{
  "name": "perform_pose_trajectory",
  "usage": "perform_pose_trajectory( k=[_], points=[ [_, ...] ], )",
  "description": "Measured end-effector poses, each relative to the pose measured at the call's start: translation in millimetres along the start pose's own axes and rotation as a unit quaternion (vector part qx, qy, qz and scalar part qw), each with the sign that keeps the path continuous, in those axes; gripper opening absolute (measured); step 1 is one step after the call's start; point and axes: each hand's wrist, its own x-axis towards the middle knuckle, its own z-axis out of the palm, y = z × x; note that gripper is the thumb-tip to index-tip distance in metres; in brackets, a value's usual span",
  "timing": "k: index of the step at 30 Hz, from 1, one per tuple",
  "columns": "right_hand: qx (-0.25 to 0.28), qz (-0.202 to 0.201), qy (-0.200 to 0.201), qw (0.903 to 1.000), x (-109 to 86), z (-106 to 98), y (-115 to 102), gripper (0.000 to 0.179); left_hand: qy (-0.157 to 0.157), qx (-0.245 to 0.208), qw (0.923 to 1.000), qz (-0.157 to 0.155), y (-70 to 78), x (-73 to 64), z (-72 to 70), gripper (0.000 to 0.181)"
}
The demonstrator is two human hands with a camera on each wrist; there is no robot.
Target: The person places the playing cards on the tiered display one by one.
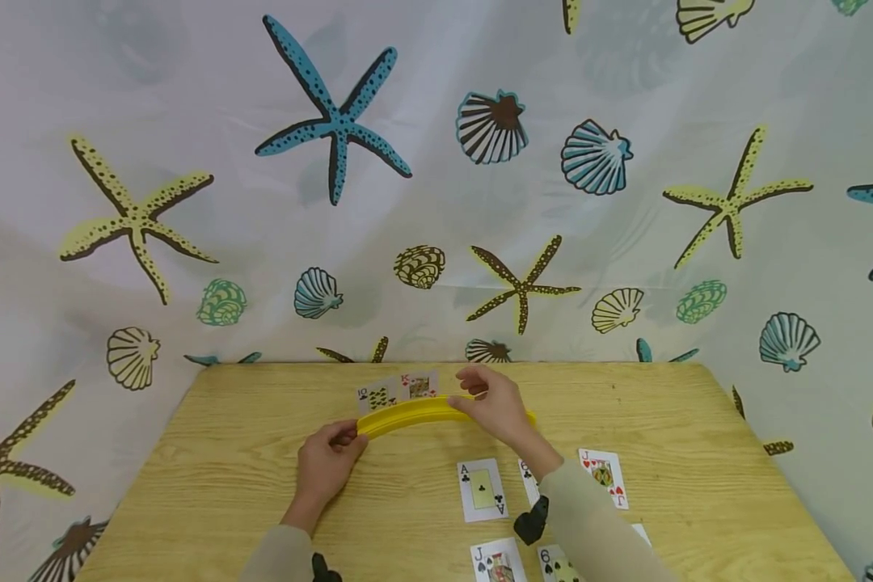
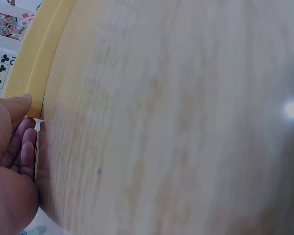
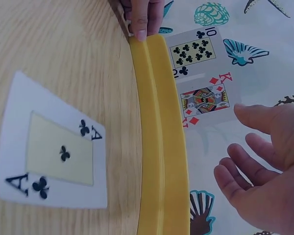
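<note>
My left hand (image 1: 326, 463) pinches the left end of the curved yellow card holder (image 1: 406, 415), thumb on its front face. The holder lies near the far edge of the wooden table (image 1: 221, 453), about midway between its side edges. My right hand (image 1: 495, 404) is empty, fingers loosely spread, just beside the king of diamonds (image 1: 419, 385). That king stands in the holder, with the ten of clubs (image 1: 376, 395) nearer the left end. Towards the table's near edge lie the ace of clubs (image 1: 482, 490), the jack of hearts (image 1: 603, 478) and others, some partly behind my right sleeve (image 1: 600, 517).

I judge the step in hand to be standing cards in the holder; adding another would call for pinching one by its edge and lowering it upright into the groove while my left hand steadies the end.
</note>
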Motion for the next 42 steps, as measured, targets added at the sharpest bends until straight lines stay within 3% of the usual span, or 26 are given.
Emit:
perform_pose_trajectory(
  k=[8,26,36,42],
  points=[
    [0.005,0.016,-0.053,0.9984,-23.6,-15,9,0.044,0.005,0.000,1.0000,-0.003,0.4,0.4,-0.3,0.033],
    [-0.048,0.005,-0.106,0.9932,-63.3,-22,30,0.049,-0.002,0.003,1.0000,-0.005,0.2,0.2,-0.8,0.035],
    [-0.117,0.000,-0.121,0.9858,-78.9,-24,45,0.060,0.001,0.004,1.0000,-0.006,-1.8,1.0,0.7,0.035],
    [-0.181,-0.012,-0.143,0.9729,-83.6,-23,49,0.071,-0.001,0.001,1.0000,-0.004,-0.9,-0.5,0.0,0.035]
  ],
)
